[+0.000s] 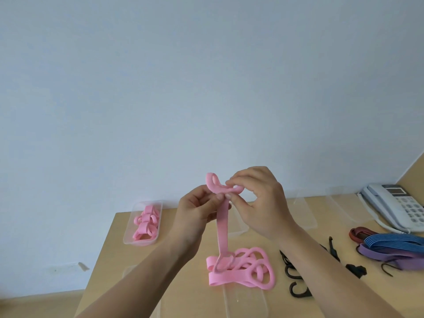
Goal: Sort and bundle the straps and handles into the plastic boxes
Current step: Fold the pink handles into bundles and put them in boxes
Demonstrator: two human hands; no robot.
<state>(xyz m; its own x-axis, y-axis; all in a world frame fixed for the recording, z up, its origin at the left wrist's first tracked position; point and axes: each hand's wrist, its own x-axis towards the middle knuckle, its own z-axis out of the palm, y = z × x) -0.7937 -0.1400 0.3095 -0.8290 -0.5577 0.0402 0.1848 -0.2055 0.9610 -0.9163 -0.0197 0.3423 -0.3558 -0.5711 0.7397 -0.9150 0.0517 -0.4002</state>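
Left fingertips pinch the pink strap just under its folded top loop. Right fingertips curl over that loop from the right and pinch it too. So the left hand and the right hand are both grasping, held close together above the table. The strap hangs straight down from the pinch, and its lower end meets the loose pink pile at mid-table.

Room: open air around and above the hands, with a plain wall behind. The table's left edge runs diagonally just left of the left forearm. Its far edge sits against the wall.

Around:
- A plastic box sits far left with pink bundles inside, well apart from the hands.
- A near clear box lies in front of the pile, and the pile's near edge overlaps its far end.
- Back clear boxes stand behind the right hand (outlines faint, count unclear).
- Black hooked handles lie just right of the pile, partly hidden by the right forearm.
- Farther right are dark red straps, blue straps and purple straps, bunched together.
- A desk phone sits behind them at the far right corner.
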